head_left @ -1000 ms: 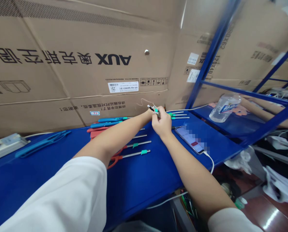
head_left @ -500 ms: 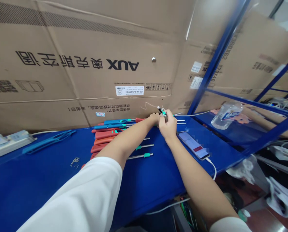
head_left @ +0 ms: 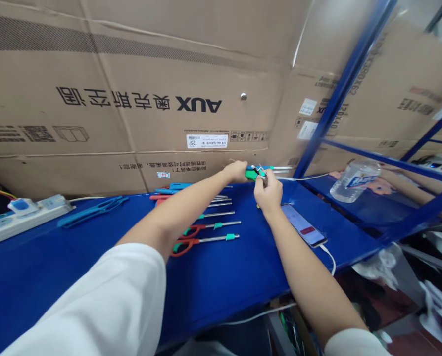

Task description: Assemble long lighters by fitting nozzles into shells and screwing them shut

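My left hand [head_left: 236,171] is closed beside the left end of a small green piece [head_left: 250,174], near the cardboard; what its fingers grip is too small to make out. My right hand [head_left: 269,190] is closed around a dark and silvery part [head_left: 263,179] at the green piece's right end. Blue-handled lighter-like tools with metal rods [head_left: 280,169] lie just behind my hands. To the left, several red and blue long-nosed tools lie in a row, partly under my left forearm; the nearest has a red loop handle [head_left: 183,247] and a green-tipped rod [head_left: 221,238].
A phone [head_left: 304,225] with a white cable lies right of my right hand. A power strip [head_left: 31,217] and a blue handle shell [head_left: 92,210] are at left. Cardboard [head_left: 142,128] stands behind, a blue frame post [head_left: 328,113] and a plastic bottle [head_left: 354,182] at right.
The view has shifted slightly left. My left hand has moved apart from my right, and the green piece now shows between them. More of the red tools' loop handles show.
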`<action>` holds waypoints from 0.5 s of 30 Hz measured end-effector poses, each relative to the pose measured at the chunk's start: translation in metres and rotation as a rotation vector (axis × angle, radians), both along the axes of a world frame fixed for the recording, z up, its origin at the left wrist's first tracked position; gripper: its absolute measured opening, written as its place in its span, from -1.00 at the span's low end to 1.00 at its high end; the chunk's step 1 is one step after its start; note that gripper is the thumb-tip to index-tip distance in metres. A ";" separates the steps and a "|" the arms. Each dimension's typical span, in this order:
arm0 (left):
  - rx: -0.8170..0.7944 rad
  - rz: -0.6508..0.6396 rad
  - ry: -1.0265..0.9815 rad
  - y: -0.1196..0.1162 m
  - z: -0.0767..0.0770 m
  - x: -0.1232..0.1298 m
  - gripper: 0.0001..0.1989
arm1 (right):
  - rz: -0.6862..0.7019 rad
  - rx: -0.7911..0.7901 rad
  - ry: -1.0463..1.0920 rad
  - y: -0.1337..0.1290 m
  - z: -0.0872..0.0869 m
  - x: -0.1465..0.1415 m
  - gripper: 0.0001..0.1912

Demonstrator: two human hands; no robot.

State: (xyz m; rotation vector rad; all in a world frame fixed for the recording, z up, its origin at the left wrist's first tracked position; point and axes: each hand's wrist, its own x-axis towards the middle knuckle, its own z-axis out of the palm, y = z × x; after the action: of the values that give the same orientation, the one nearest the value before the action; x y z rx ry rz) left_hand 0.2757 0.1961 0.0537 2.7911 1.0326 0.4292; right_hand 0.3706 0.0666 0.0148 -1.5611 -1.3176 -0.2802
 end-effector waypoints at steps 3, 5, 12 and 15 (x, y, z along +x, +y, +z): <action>0.054 0.103 -0.109 0.009 0.028 -0.039 -0.60 | -0.030 -0.074 -0.160 0.000 0.006 0.006 -0.80; 0.084 0.152 -0.179 0.009 0.043 -0.072 -0.54 | 0.007 -0.216 -0.345 0.006 0.011 0.010 -0.75; 0.063 0.242 -0.179 -0.009 0.046 -0.178 -0.39 | 0.226 -0.701 -0.641 0.060 0.005 0.034 -0.80; 0.040 0.206 -0.127 -0.018 0.033 -0.197 -0.48 | 0.267 -0.814 -0.618 0.079 -0.006 0.041 -0.73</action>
State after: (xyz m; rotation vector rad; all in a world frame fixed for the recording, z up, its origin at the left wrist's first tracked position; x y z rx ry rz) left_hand 0.0784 0.1784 0.0866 2.6598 1.2990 0.6489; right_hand 0.4120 0.1461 0.0088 -2.0048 -2.3003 -0.0428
